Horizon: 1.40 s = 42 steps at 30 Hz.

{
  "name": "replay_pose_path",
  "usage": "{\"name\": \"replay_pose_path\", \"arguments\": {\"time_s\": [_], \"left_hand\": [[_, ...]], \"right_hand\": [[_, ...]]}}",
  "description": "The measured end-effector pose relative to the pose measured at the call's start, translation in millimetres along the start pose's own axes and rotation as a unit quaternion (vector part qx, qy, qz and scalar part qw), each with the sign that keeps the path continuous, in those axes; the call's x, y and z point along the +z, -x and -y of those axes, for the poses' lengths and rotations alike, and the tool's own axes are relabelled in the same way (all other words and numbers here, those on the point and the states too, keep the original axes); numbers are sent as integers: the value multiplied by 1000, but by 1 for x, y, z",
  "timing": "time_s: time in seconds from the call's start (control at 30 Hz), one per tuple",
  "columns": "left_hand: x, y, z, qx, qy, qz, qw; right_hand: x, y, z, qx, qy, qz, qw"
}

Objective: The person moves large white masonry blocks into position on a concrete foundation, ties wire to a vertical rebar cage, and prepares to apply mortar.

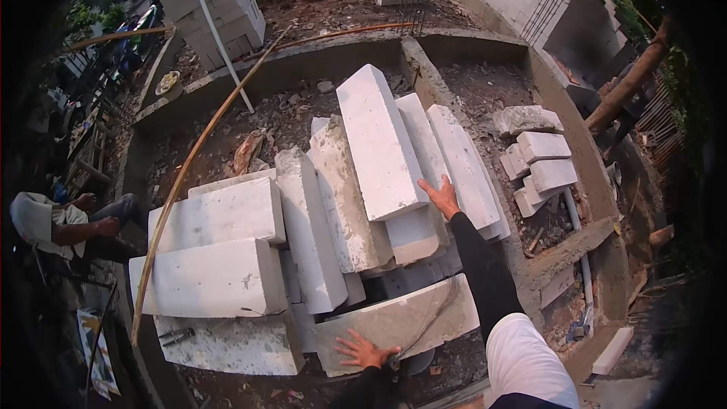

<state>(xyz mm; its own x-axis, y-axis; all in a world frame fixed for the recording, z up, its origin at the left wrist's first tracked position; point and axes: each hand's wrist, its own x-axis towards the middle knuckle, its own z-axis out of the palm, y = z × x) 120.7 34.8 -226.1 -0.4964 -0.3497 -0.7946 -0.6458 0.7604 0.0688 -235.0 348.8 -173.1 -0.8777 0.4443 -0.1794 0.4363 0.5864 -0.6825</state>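
My left hand [365, 350] lies with fingers spread on a pale concrete block [405, 320] at the near edge of a pile. Thin dark wire [441, 309] runs across that block beside my thumb. My right hand [441, 198] reaches further out, fingers apart, at the lower right edge of a long white block [380, 140]. This block rests on top of the pile, tilted, over other blocks. Right of my hand leans another long white block [463, 167]. Neither hand is closed around anything.
A pincer-like tool [176, 336] sits on a block at left. A bent bamboo pole [198, 148] crosses the left side. Low concrete walls [432, 72] divide the ground. Smaller blocks [547, 159] are stacked at right. Another person [72, 227] sits at far left.
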Motion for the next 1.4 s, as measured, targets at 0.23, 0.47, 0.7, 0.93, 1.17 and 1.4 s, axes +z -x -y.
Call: {"name": "replay_pose_path", "arguments": {"time_s": [0.23, 0.47, 0.7, 0.93, 1.17, 1.4], "left_hand": [[-1, -1, 1, 1, 0, 26, 1000], [10, -5, 2, 11, -12, 10, 1000], [4, 0, -1, 12, -13, 10, 1000], [-2, 3, 1, 5, 11, 14, 1000], [-9, 6, -7, 2, 20, -5, 1000], [-9, 7, -6, 12, 23, -2, 1000]], "right_hand": [[45, -29, 13, 69, -96, 93, 989], [51, -29, 31, 161, 31, 15, 986], [45, -29, 42, 142, -59, 96, 983], [46, -32, 42, 132, -186, 185, 956], [61, -10, 59, 143, -223, 140, 954], [52, 95, 48, 169, -186, 114, 961]]}}
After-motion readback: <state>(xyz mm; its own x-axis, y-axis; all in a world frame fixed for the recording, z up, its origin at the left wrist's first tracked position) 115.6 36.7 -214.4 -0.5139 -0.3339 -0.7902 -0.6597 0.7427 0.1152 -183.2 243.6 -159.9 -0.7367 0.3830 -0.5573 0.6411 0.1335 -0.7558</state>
